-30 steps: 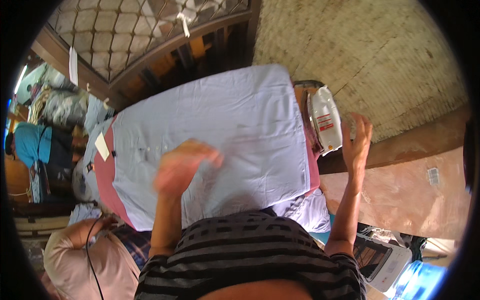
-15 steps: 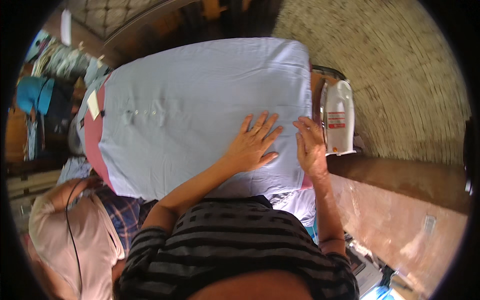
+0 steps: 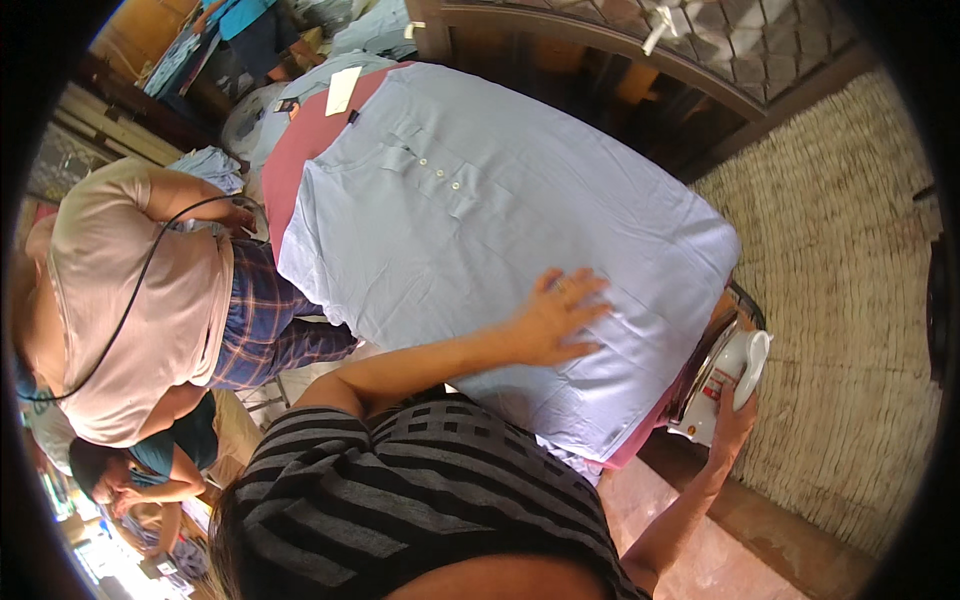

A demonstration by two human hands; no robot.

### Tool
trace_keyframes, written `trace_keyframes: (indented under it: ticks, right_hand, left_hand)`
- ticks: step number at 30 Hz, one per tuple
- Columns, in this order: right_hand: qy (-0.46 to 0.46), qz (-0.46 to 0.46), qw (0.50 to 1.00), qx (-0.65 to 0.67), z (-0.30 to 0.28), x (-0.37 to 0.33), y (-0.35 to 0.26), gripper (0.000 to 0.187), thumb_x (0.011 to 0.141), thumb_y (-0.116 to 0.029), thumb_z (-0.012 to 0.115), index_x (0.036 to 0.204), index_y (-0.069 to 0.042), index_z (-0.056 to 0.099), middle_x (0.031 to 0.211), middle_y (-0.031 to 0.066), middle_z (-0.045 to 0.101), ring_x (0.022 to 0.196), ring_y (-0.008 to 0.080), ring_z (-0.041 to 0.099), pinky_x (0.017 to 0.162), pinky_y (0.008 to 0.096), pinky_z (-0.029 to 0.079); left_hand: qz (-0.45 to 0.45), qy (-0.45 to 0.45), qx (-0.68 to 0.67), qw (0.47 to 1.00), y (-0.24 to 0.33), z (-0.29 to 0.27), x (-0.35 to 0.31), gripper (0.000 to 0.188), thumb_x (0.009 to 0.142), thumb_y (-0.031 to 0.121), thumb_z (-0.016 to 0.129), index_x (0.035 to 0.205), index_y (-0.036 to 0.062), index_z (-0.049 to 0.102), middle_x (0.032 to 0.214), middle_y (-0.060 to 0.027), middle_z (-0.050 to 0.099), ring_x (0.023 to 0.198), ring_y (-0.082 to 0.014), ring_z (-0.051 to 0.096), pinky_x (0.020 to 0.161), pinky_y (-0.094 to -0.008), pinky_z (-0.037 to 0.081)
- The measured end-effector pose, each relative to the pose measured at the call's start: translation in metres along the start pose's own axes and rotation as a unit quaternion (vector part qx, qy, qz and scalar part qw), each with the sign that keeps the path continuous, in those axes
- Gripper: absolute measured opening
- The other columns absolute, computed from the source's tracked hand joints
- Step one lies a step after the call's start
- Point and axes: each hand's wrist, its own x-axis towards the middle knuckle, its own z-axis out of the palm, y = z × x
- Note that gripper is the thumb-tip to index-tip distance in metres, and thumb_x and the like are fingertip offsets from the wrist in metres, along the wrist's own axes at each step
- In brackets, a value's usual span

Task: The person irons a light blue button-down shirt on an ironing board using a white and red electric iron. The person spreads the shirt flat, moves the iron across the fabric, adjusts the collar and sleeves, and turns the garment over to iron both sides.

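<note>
A light blue shirt (image 3: 520,180) with a buttoned placket lies spread over a padded board with a maroon cover (image 3: 300,150). My left hand (image 3: 562,318) is over the lower part of the shirt, palm down with fingers spread, slightly blurred. Beyond the board's right end, my right hand (image 3: 735,425) has its fingers closed round the handle of a white clothes iron (image 3: 722,378). The iron stands off the shirt, its metal soleplate facing the board. Part of its handle is hidden by my fingers.
A pale card tag (image 3: 342,90) lies at the shirt's collar end. On the left are a person in a pink top (image 3: 135,260) with a black cable (image 3: 140,285) across them, and a seated person (image 3: 165,450). Another person in blue (image 3: 250,30) is farther back, beside piled clothes (image 3: 375,30).
My right hand has left the shirt's edge and taken hold of the iron. My left hand stays over the shirt. The whole view has turned, bringing more people into sight on the left.
</note>
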Motion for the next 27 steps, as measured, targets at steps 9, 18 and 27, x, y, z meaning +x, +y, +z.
trace_keyframes:
  ticks: [9, 18, 27]
  right_hand:
    - [-0.049, 0.069, 0.993, 0.087, -0.022, 0.014, -0.062, 0.034, 0.1, -0.036, 0.059, 0.098, -0.002, 0.058, 0.066, 0.0004, 0.053, 0.051, 0.0075, 0.048, 0.046, 0.0247, 0.04]
    - [-0.104, -0.255, 0.96, -0.057, 0.039, -0.021, -0.206, 0.038, 0.093, -0.037, 0.068, 0.096, 0.0, 0.063, 0.073, 0.013, 0.066, 0.066, 0.0217, 0.066, 0.06, 0.0372, 0.05]
    - [-0.263, -0.409, 0.861, -0.152, 0.167, -0.005, -0.294, 0.034, 0.083, -0.03, 0.079, 0.096, -0.004, 0.061, 0.083, 0.0202, 0.069, 0.077, 0.0396, 0.069, 0.064, 0.0422, 0.054]
  left_hand:
    - [-0.231, 0.25, 0.228, 0.912, -0.214, -0.157, -0.034, 0.039, 0.084, 0.018, 0.067, 0.122, 0.0108, 0.064, 0.123, -0.0126, 0.059, 0.114, -0.0331, 0.054, 0.091, -0.0502, 0.041]
    - [-0.34, 0.162, 0.194, 0.906, -0.267, -0.203, -0.014, 0.04, 0.081, 0.042, 0.074, 0.095, 0.0042, 0.071, 0.087, -0.0104, 0.068, 0.092, -0.0324, 0.062, 0.079, -0.0451, 0.046]
    - [-0.357, 0.295, -0.168, 0.87, -0.29, -0.218, -0.04, 0.03, 0.084, 0.027, 0.076, 0.077, -0.0001, 0.065, 0.074, -0.0069, 0.057, 0.066, -0.0167, 0.052, 0.062, -0.0315, 0.042]
